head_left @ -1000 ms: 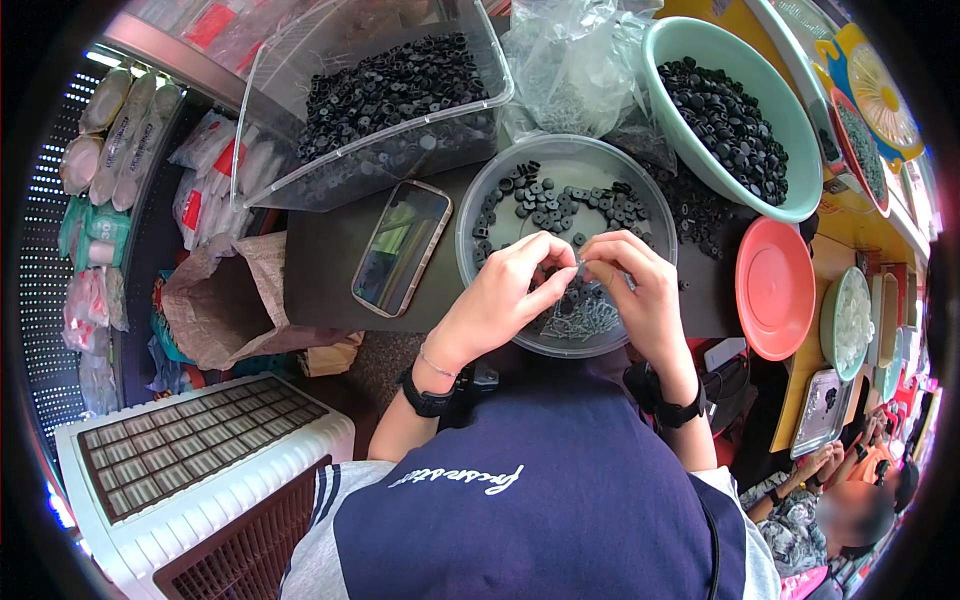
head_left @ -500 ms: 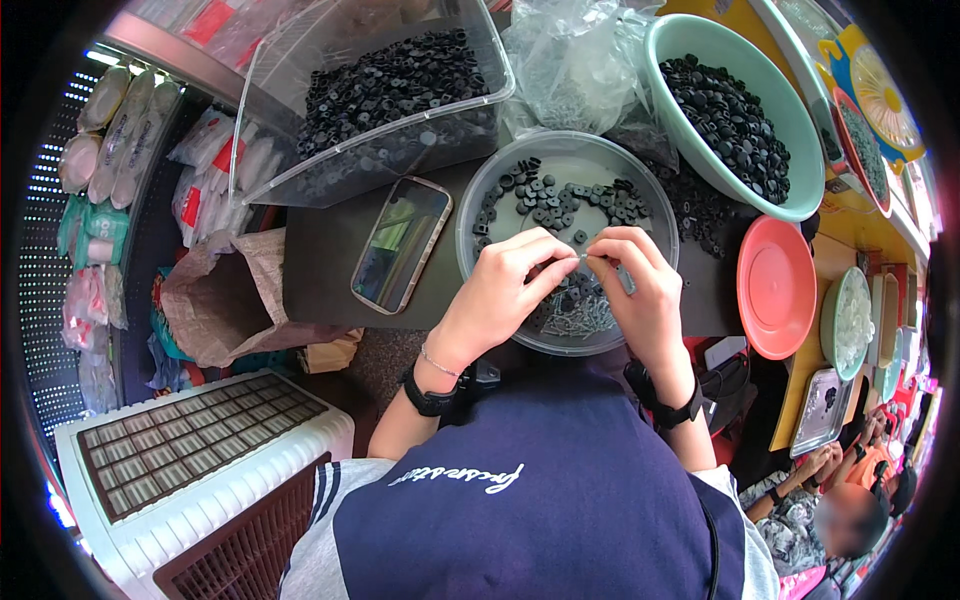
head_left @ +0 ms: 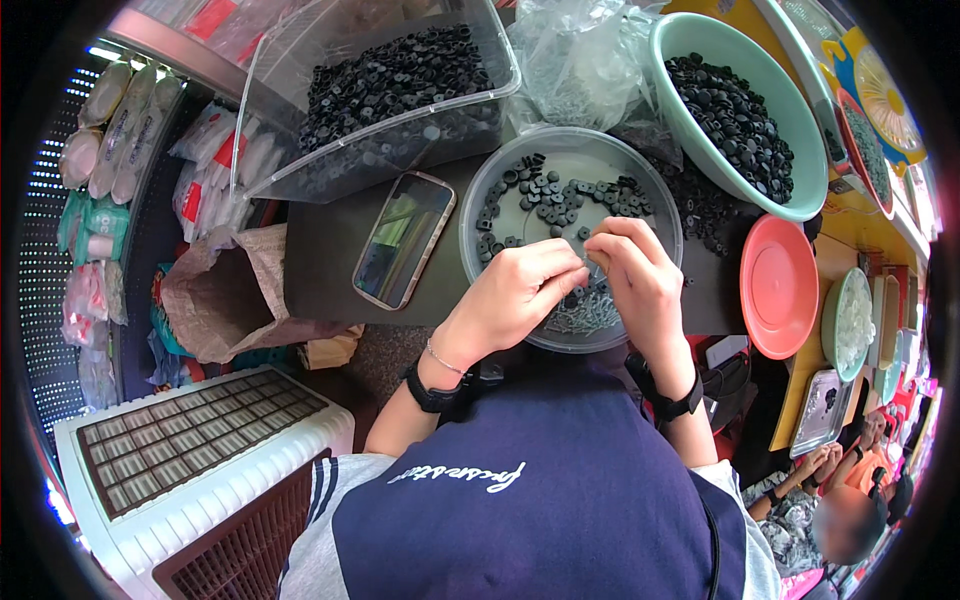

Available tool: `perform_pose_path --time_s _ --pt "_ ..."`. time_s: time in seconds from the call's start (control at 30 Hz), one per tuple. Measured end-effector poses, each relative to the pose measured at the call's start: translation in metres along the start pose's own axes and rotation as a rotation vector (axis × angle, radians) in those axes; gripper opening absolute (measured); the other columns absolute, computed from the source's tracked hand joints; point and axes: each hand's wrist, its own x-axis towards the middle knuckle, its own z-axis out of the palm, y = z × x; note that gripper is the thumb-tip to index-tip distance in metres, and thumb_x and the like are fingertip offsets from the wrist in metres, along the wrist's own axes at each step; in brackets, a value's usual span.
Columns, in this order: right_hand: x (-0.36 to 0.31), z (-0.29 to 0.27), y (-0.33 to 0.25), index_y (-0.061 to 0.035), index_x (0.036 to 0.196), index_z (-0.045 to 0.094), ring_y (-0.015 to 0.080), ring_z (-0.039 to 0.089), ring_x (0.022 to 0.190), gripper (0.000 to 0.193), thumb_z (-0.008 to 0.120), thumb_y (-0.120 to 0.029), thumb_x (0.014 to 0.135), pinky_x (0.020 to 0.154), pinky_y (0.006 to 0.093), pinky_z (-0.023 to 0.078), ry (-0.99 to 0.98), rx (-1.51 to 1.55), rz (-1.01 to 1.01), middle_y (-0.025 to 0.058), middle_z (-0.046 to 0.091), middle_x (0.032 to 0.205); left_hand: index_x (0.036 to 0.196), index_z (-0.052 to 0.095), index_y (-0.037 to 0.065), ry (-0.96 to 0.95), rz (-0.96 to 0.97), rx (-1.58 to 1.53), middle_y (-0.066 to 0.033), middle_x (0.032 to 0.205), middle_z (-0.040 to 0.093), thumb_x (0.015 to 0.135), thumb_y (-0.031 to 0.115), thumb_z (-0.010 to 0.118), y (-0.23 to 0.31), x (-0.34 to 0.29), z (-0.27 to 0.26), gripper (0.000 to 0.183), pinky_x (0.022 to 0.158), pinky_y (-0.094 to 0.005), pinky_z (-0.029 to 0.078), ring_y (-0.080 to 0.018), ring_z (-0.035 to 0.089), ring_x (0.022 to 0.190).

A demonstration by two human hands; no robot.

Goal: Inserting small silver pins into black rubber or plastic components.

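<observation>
A round translucent tub [head_left: 512, 222] sits on the dark table in front of me. Small black discs with holes [head_left: 556, 198] lie scattered across its far half, and a heap of thin silvery screws [head_left: 588, 314] is gathered on its near side. Over the tub, my left hand [head_left: 522, 288] is closed, thumb and index finger pinched together. Fingertips of my right hand [head_left: 640, 276] meet just beside them, also in a pinch. Something tiny and pale shows between the fingertips, too small to name. My fingers hide part of the discs and screws beneath.
Left of the tub lies a phone [head_left: 404, 240]. Behind are a clear bin [head_left: 375, 165] of black parts, a plastic bag [head_left: 575, 65] and a green basin [head_left: 815, 175] of black caps. A red plate [head_left: 779, 287] stands right. Another person's hands [head_left: 822, 462] show far right.
My left hand has turned slightly and come down a little, its fingers more curled. The right hand's fingertips have risen and drawn together. The view has shifted slightly.
</observation>
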Motion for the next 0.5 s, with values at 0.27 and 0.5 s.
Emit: perform_pose_path --time_s 0.27,0.5 --pt "0.000 0.001 -0.002 -0.0016 0.098 0.067 0.0271 0.069 0.086 0.016 0.073 0.003 0.084 0.074 0.0346 0.056 -0.044 0.113 0.072 0.0108 0.066 0.101 0.094 0.070 -0.005 0.240 0.034 0.146 -0.0137 0.091 0.070 0.095 0.006 0.066 -0.003 -0.001 -0.005 0.012 0.073 -0.0313 0.053 -0.0243 0.069 0.080" --pt "0.000 -0.004 -0.012 -0.0023 0.098 0.069 0.0243 0.070 0.088 0.016 0.074 0.003 0.084 0.076 0.0331 0.056 0.017 0.117 0.118 0.0097 0.068 0.101 0.100 0.071 -0.001 0.259 -0.064 0.056 -0.0105 0.094 0.073 0.094 0.007 0.070 0.010 -0.002 -0.003 0.010 0.075 -0.0285 0.056 -0.0175 0.071 0.082"
